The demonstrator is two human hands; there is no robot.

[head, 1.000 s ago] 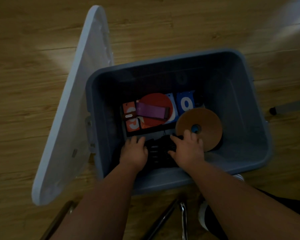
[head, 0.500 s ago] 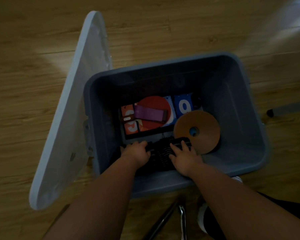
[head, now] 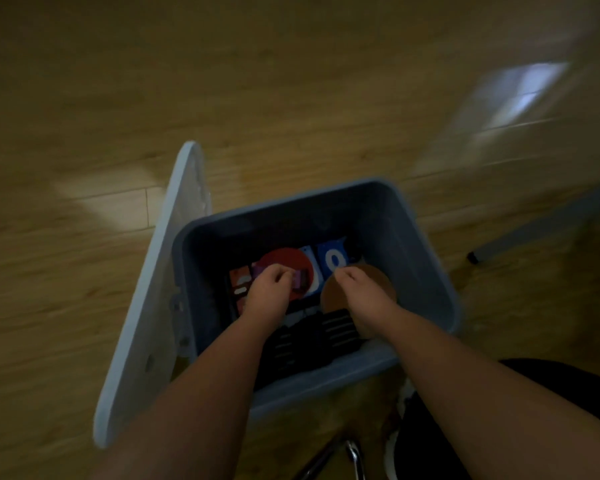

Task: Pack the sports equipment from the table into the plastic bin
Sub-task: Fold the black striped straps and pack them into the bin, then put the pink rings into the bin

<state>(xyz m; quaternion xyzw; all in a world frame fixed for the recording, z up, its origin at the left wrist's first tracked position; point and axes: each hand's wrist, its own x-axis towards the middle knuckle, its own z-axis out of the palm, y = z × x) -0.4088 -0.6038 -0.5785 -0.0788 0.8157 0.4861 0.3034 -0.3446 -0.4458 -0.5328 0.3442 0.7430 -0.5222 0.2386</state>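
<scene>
A grey-blue rectangular plastic bin (head: 433,271) stands open on the wooden plank floor (head: 291,98). Its pale flat lid (head: 153,306) leans against the bin's left wall, probably parked there to keep the opening free while staying within reach.

Both hands are inside the bin. The left hand (head: 267,292) hangs over the middle of the bin floor, above a red round disc (head: 288,259) and a purple strap (head: 300,284). The right hand (head: 355,284) is over a tan round disc (head: 381,280) on the bin's right side. The fingers of both hands are curled, but the blur hides whether they pinch anything.

The flat pieces lie at the bottom, likely so that bulkier gear can rest on them. A black ribbed soft item (head: 326,336) sits against the bin's near wall, between the two forearms, which looks like the latest addition being settled.

The only clear writing is a white "0" on a blue card (head: 335,261) towards the bin's far wall. An orange card (head: 239,282) at the bin's left has white marks, partly covered and unreadable. No brand can be made out.
</scene>
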